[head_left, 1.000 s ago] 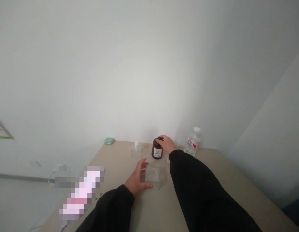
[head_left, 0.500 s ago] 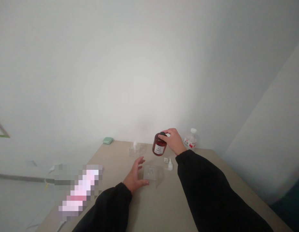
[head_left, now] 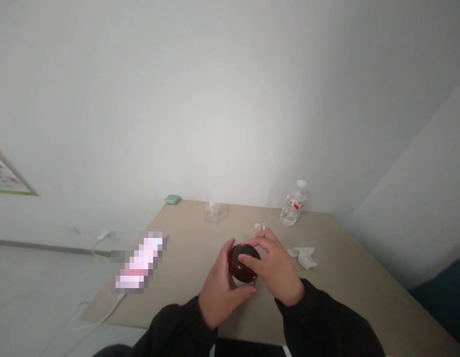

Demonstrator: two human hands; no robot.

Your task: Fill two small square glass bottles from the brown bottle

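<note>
I hold a dark red bottle (head_left: 241, 265) with a black cap close in front of me, above the near part of the beige table (head_left: 185, 258). My left hand (head_left: 220, 290) wraps round the bottle's body from the left. My right hand (head_left: 276, 270) sits on the right side, its fingers pinched on the black cap. Both sleeves are black. The clear plastic box seen earlier is hidden behind my hands.
A clear water bottle (head_left: 294, 203) stands at the back right. A small clear container (head_left: 215, 211) and a green case (head_left: 172, 199) sit near the far edge. A crumpled tissue (head_left: 302, 255) and small white bits (head_left: 260, 226) lie right of my hands. A blurred pink patch (head_left: 140, 260) lies left.
My right hand lifted the red bottle from the back of the table and brought it near me. My left hand left the clear box and took the bottle's body.
</note>
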